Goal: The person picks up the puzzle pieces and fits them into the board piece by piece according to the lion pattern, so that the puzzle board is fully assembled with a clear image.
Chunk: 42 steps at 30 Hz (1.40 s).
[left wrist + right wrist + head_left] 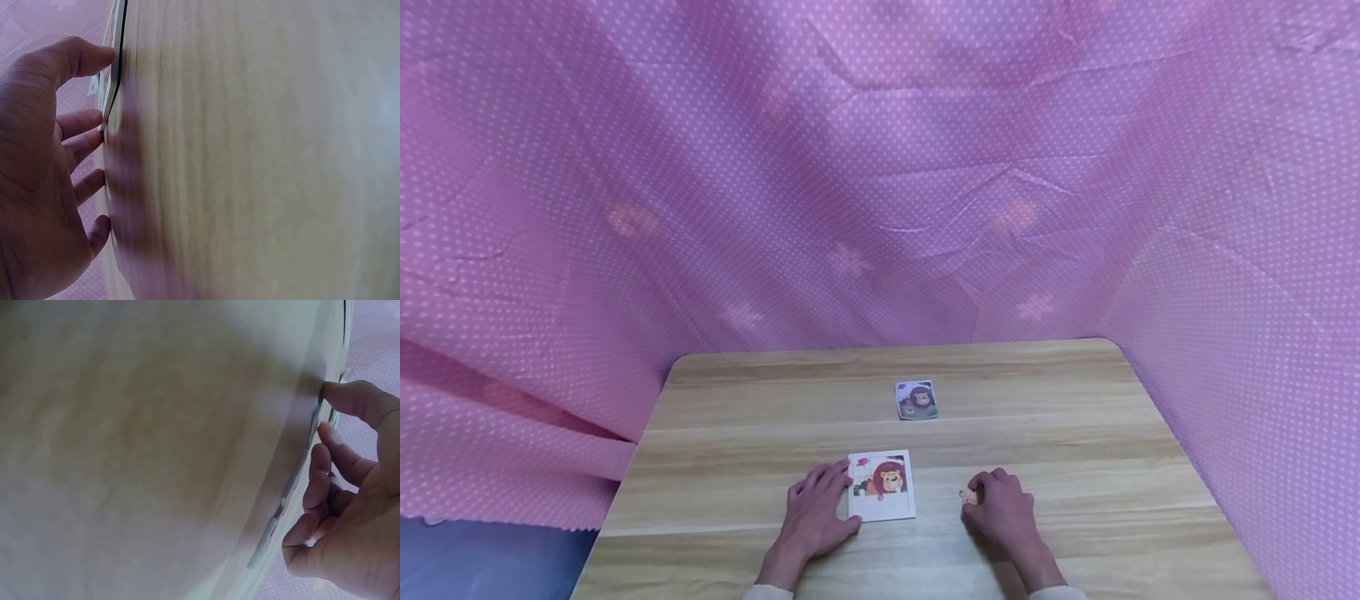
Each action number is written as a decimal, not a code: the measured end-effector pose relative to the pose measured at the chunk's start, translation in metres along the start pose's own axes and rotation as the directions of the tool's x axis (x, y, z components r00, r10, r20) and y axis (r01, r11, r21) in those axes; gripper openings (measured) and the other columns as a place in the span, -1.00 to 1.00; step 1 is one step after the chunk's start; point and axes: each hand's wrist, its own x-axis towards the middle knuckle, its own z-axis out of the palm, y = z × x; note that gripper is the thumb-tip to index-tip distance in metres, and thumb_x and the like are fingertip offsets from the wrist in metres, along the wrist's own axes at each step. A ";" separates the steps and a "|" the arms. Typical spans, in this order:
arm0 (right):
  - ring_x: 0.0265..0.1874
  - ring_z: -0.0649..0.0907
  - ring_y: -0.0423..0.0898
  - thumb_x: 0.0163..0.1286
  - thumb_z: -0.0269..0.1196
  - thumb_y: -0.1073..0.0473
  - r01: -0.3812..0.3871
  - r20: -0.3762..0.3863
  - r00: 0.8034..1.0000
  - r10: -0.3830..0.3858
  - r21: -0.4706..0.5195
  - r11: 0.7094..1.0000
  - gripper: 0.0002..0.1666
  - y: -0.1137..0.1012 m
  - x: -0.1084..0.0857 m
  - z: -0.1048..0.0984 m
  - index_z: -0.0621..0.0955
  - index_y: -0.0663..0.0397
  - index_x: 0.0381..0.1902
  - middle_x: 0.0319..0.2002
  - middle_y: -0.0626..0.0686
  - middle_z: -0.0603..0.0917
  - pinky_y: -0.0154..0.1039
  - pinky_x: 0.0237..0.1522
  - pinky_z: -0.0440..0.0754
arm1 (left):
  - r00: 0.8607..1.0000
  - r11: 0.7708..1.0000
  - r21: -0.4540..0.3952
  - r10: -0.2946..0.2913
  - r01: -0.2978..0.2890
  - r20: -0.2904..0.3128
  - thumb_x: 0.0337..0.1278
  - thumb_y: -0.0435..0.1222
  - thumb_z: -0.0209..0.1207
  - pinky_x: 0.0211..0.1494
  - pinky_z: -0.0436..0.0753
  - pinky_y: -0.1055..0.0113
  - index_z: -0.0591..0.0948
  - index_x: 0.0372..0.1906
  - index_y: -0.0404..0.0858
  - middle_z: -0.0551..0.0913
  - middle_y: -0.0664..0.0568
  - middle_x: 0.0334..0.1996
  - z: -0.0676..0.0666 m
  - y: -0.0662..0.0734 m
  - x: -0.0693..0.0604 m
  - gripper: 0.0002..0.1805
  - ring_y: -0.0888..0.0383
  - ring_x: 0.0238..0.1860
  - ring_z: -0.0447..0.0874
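A white-framed jigsaw puzzle (pixel 883 510) with a partly filled lion picture lies on the wooden table. My left hand (pixel 820 508) rests at its left side, fingers spread, thumb by the near left corner. In the left wrist view, the thumb (pixel 100 59) touches the frame's thin edge. To the right of the frame, my right hand (pixel 1002 510) pinches a small puzzle piece (pixel 968 496) with a cub's face between thumb and forefinger, low at the tabletop. Thin piece edges (pixel 295 478) run in a row beneath that hand in the right wrist view; the head view hides them.
A lion picture card or thin stack (pixel 917 400) lies farther back on the wooden table (pixel 760 400). Pink dotted cloth (pixel 880 208) hangs behind the table and along both sides.
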 end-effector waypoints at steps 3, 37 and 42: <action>-0.16 0.50 -0.02 -0.18 0.40 0.03 0.000 0.013 1.000 0.000 0.007 1.000 -0.63 -0.001 0.000 0.000 0.64 -0.13 -0.30 -0.27 -0.06 0.56 0.02 -0.26 0.42 | 1.000 1.000 0.007 0.000 0.000 -0.003 -0.21 0.13 0.29 0.23 0.29 -0.18 0.58 0.00 -0.01 0.34 0.18 0.41 0.000 -0.001 0.000 -0.42 -0.02 0.39 0.24; -0.50 0.53 -0.27 0.15 0.32 0.22 0.049 0.115 0.990 -0.087 0.302 0.952 -0.89 -0.012 -0.010 -0.007 0.69 -0.13 -0.36 -0.49 -0.18 0.66 -0.37 -0.43 0.46 | 1.000 1.000 -0.015 0.002 -0.002 0.028 -0.19 0.13 0.28 0.25 0.27 -0.21 0.57 0.03 -0.02 0.32 0.15 0.42 0.001 -0.002 -0.005 -0.41 -0.04 0.40 0.21; -0.49 0.55 -0.21 0.15 0.36 0.17 -0.004 0.138 0.989 -0.054 0.386 0.923 -0.91 -0.018 -0.013 -0.004 0.68 -0.09 -0.34 -0.47 -0.13 0.66 -0.35 -0.48 0.48 | 0.999 1.000 -0.009 0.013 -0.013 0.032 -0.18 0.13 0.28 0.25 0.28 -0.22 0.57 0.03 -0.03 0.32 0.15 0.43 0.000 -0.003 -0.005 -0.41 -0.04 0.40 0.22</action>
